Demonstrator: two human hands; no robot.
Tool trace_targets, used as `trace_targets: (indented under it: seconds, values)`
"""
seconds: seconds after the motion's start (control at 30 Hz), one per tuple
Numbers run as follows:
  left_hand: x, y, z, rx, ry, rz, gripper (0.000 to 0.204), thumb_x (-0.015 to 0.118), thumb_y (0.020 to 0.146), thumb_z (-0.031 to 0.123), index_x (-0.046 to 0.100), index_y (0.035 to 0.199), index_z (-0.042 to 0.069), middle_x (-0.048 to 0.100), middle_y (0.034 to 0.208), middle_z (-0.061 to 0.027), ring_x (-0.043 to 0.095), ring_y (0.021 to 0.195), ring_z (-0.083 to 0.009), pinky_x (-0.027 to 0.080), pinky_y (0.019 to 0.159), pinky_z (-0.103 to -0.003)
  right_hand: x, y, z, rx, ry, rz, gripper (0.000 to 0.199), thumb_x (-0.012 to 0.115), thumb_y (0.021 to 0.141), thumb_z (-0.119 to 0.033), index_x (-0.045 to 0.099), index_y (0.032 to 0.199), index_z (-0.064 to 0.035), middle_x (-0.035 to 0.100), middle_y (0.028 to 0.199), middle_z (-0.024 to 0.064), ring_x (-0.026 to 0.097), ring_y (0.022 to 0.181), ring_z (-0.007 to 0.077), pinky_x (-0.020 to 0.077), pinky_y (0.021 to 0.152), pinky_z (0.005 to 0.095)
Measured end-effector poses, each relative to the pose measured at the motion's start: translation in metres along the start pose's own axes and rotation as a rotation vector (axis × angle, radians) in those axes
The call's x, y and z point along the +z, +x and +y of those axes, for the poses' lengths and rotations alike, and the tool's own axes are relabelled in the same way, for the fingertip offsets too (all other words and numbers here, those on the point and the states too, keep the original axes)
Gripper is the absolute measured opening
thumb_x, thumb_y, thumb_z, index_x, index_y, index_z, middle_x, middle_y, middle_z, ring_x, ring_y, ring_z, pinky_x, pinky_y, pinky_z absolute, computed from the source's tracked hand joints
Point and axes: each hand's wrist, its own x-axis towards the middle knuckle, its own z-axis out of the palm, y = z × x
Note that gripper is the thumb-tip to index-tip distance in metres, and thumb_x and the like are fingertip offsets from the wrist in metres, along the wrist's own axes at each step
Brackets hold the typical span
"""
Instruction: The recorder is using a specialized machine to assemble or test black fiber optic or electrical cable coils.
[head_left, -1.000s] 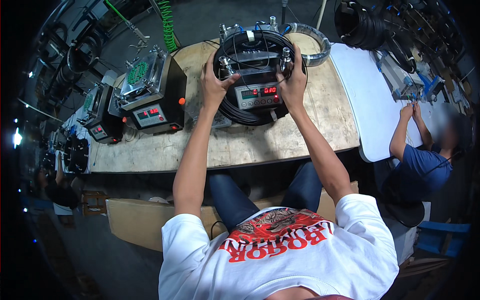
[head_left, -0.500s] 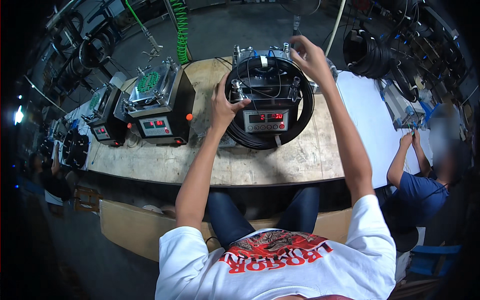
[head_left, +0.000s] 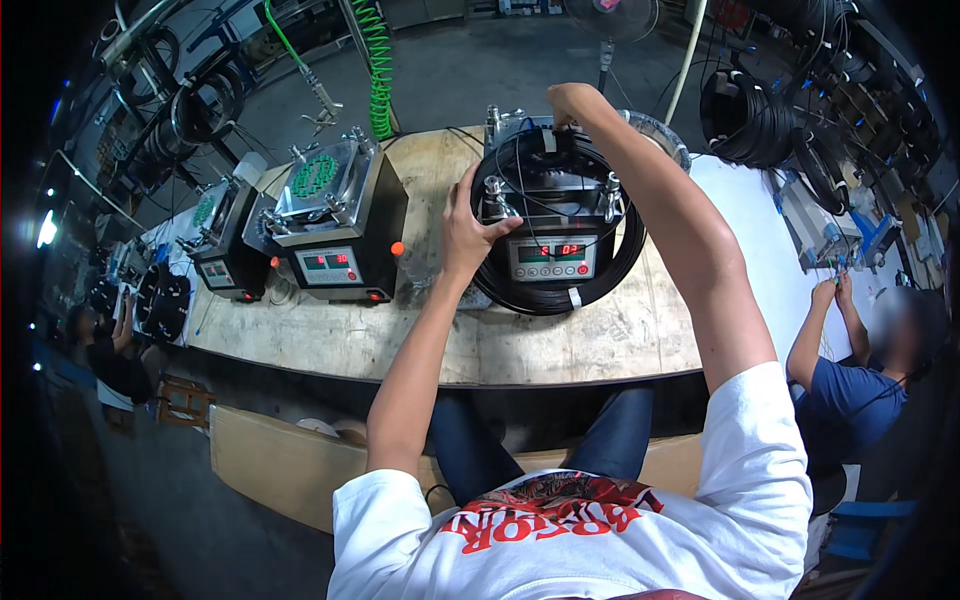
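Note:
A black coil of cable point(head_left: 632, 262) rings the front of a black machine with a lit red display point(head_left: 553, 258). At the coil's left side is my left hand point(head_left: 474, 232), its fingers along the outer edge and its thumb across toward a metal clamp post point(head_left: 495, 192). My right hand point(head_left: 578, 103) reaches over the machine's back edge, fingers bent down and pressed together; what they hold there is hidden. A white tie point(head_left: 548, 140) wraps the coil's top, and a thin cable loops over the machine's front.
Two similar machines with green rings on top stand to the left, the nearer one point(head_left: 330, 262) beside an orange knob point(head_left: 397, 249). A green spiral hose point(head_left: 379, 90) hangs behind them. Rightward, a co-worker point(head_left: 850, 390) handles parts at a white-topped table point(head_left: 740, 220).
My right hand has moved left, from the machine's right rear post to the middle of its back edge, and turned downward. My left hand stays at the coil. The view has shifted slightly.

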Motion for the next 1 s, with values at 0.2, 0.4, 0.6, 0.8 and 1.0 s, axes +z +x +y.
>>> trace_targets:
  seconds: [0.2,0.4,0.6,0.8,1.0]
  values:
    - [-0.007,-0.007,-0.009,-0.061,0.018,-0.002,0.108,0.078,0.064,0.07,0.044,0.143,0.006,0.06,0.124,-0.024,0.061,0.115,-0.0415,0.052,0.093,-0.048,0.003,-0.003,-0.023,0.02,-0.035,0.088,0.037,0.076,0.077,-0.013,0.074,0.112,-0.0034,0.072,0.111,0.0177,0.071,0.101,0.0357,0.0595,0.082,0.0463]
    - [-0.003,-0.005,-0.008,-0.057,0.008,-0.002,0.108,0.078,0.064,0.07,0.044,0.144,0.006,0.059,0.124,-0.0237,0.061,0.114,-0.0414,0.052,0.092,-0.048,-0.002,0.015,-0.017,0.03,-0.022,-0.041,0.032,0.073,0.078,-0.011,0.073,0.108,-0.0003,0.072,0.107,0.0192,0.071,0.099,0.0382,0.0592,0.083,0.046]
    - [0.005,-0.001,-0.001,-0.065,-0.039,-0.022,0.107,0.077,0.065,0.07,0.044,0.144,0.006,0.059,0.124,-0.0245,0.061,0.114,-0.042,0.052,0.093,-0.049,0.001,0.029,0.003,0.106,-0.034,-0.07,0.029,0.073,0.078,-0.011,0.074,0.105,0.0003,0.072,0.105,0.0197,0.072,0.096,0.036,0.0591,0.079,0.0462]
    - [-0.004,-0.009,-0.014,-0.064,-0.007,0.017,0.109,0.078,0.064,0.071,0.043,0.145,0.007,0.059,0.124,-0.0262,0.06,0.116,-0.0437,0.052,0.094,-0.049,-0.008,-0.018,-0.022,0.015,0.089,-0.008,0.028,0.075,0.076,-0.01,0.075,0.102,0.0031,0.073,0.104,0.02,0.072,0.094,0.0343,0.0593,0.076,0.0452]
    - [0.003,-0.007,-0.011,-0.045,0.008,0.013,0.108,0.076,0.064,0.072,0.043,0.144,0.007,0.059,0.123,-0.0274,0.06,0.115,-0.0455,0.053,0.092,-0.05,0.005,-0.018,-0.012,0.052,0.021,0.106,0.038,0.074,0.078,-0.005,0.069,0.116,-0.0003,0.074,0.102,0.0183,0.074,0.084,0.0322,0.0606,0.068,0.0437]
